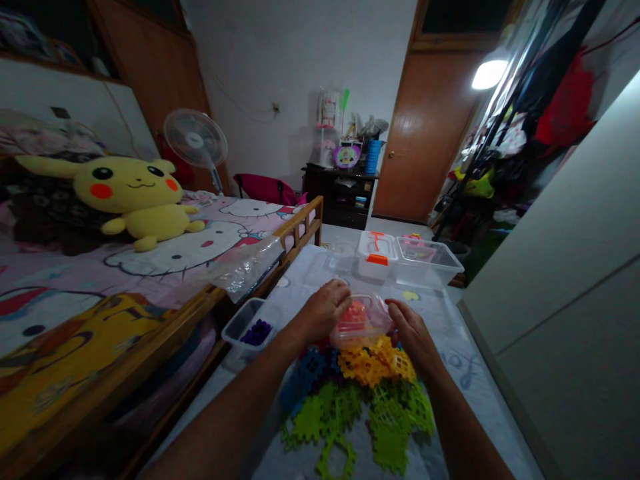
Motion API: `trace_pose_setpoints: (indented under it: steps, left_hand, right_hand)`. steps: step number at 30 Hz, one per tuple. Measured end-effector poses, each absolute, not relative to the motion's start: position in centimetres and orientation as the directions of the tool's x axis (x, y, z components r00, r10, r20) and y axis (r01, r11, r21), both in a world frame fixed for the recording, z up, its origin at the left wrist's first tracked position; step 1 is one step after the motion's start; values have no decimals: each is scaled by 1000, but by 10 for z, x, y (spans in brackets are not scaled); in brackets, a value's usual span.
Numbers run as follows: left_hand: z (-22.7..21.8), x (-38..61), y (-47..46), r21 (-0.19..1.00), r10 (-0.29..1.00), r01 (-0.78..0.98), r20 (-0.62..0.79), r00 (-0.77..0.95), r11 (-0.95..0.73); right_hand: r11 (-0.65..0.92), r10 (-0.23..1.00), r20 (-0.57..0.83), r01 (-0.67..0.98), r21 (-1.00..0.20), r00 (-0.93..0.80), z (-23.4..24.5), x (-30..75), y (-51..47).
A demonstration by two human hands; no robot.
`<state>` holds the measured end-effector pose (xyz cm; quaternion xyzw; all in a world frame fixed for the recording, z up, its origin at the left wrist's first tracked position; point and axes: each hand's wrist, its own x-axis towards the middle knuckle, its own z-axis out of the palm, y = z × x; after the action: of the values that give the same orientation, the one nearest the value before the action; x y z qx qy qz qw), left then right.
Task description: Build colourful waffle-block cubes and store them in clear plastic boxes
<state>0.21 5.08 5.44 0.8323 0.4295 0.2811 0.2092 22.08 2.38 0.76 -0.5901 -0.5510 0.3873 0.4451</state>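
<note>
A clear plastic container with orange-red pieces inside is between my two hands, over a heap of toy building pieces. My left hand is closed on its left rim. On the right edge, my right hand grips it with bent fingers. Just below lie yellow-orange interlocking pieces, with blue pieces to their left. Green pieces spread nearest me, between my forearms. Left of my left forearm stands a clear box with dark purple pieces in it.
Toward the table's far end stand a lidded box with orange clasps and a clear open bin. A wooden bed rail borders the table on the left, with a clear plastic bag over it. A pale cabinet rises on the right.
</note>
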Motion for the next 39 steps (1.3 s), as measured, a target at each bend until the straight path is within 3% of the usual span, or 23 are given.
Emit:
trace_pose_setpoints:
  steps: [3,6,8,10,12,17,30,39]
  left_hand:
    - [38,21,35,614,798,529,322,510,-586]
    - [24,24,27,697,831,471,359,424,-541]
    - [16,21,22,782,904,455,344,255,-425]
    - [7,17,18,859,968,447,238,83,-250]
    - [0,14,15,892,994,439,111,18,-108]
    - [-7,14,10,898,995,430,71,68,-93]
    - [0,16,13,808,993,577,80,88,-116]
    - [-25,8,23,942,998,330,55,37,-64]
  right_hand:
    - [18,996,47,339,-941,79,5,222,21]
    - [1,995,36,337,-942,97,-3,226,15]
    - [-33,995,-2,302,-953,102,-6,228,10]
    - [-56,993,-22,296,-954,116,-8,228,7]
    - [-56,991,-11,341,-938,132,-10,228,5]
    - [20,991,77,462,-886,106,-14,230,6]
    - [79,990,127,521,-850,57,-23,236,12]
    - [100,988,147,522,-847,49,-32,241,7]
